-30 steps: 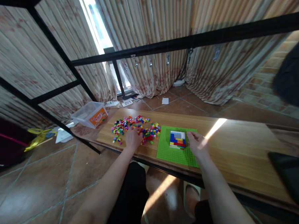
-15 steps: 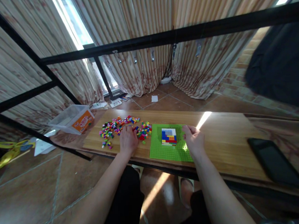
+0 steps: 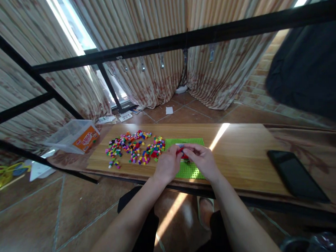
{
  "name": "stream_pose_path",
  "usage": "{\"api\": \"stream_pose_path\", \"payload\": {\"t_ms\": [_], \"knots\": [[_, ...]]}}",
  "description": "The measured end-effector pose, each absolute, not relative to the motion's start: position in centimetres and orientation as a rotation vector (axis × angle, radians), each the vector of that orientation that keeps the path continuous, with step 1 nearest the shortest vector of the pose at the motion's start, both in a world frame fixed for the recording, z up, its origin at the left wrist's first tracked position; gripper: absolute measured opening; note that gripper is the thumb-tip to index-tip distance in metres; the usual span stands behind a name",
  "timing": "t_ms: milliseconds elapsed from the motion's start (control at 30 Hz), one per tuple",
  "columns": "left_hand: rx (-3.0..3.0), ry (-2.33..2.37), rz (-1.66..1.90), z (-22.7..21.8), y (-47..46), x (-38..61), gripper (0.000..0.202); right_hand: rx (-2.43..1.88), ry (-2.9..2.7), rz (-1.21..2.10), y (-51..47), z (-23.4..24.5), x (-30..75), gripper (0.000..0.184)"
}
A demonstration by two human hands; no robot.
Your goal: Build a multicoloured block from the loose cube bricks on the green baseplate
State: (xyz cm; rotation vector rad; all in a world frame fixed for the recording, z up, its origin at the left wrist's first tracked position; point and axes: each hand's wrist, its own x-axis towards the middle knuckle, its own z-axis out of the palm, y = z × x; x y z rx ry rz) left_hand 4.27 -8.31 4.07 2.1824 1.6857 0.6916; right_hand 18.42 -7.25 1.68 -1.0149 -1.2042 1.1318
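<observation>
My left hand (image 3: pixel 167 164) and my right hand (image 3: pixel 203 160) meet over the green studded baseplate (image 3: pixel 192 171). Between the fingertips of the left one shows a small red toy brick (image 3: pixel 180 150). The right fingers are pinched together right beside it; what they hold, if anything, is hidden. Beneath both hands stands the small brick structure (image 3: pixel 184 158), mostly covered, with only bits of red and white showing. Left of the baseplate lies a loose spread of many-coloured toy bricks (image 3: pixel 135 145).
The wooden tabletop (image 3: pixel 236 156) carries everything. A dark phone or tablet (image 3: pixel 297 175) lies at the right end. At the left end sits a clear plastic box (image 3: pixel 70 135) with an orange label. A black metal bar (image 3: pixel 153 48) crosses in front of the curtains.
My left hand has moved right from the loose bricks to the structure, and my right hand has come in from the baseplate's right edge. The view has shifted slightly.
</observation>
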Motion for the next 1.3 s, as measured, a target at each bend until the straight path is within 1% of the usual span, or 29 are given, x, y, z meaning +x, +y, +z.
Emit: {"api": "stream_pose_path", "payload": {"t_ms": [233,400,467,567,667,800,933,1033,1133,1300], "knots": [[2.094,1.558,0.831,3.7,-8.2,4.6,0.013,-1.094,-1.041,1.168,-7.2,1.7,18.2,0.025],[2.121,1.556,0.891,3.6,-8.2,4.2,0.020,-1.067,-0.754,1.309,-6.9,2.1,19.3,0.021],[2.142,1.553,0.898,3.7,-8.2,4.2,0.021,-1.055,-0.721,1.377,-7.0,2.2,19.5,0.022],[2.176,1.519,0.903,4.0,-7.9,4.6,0.023,-1.070,-0.815,1.415,-7.3,2.1,19.5,0.031],[2.173,1.504,0.872,4.1,-7.7,5.1,0.024,-1.090,-0.932,1.371,-7.4,1.9,19.4,0.036],[2.135,1.495,0.878,3.9,-7.4,5.1,0.025,-1.153,-0.956,1.284,-7.0,1.5,19.8,0.034],[2.039,1.608,1.027,2.8,-6.4,3.9,0.023,-1.211,-0.947,1.209,-6.5,1.0,20.5,0.033],[1.781,1.727,1.143,1.5,-5.2,2.6,0.022,-1.270,-0.955,1.151,-6.2,0.4,20.7,0.034],[1.593,1.734,1.124,0.5,-4.3,2.1,0.020,-1.303,-1.047,1.102,-5.8,-0.3,20.6,0.035],[1.550,1.626,1.078,-0.3,-3.8,2.9,0.020,-1.338,-1.122,1.029,-5.2,-1.6,20.0,0.035]]}}
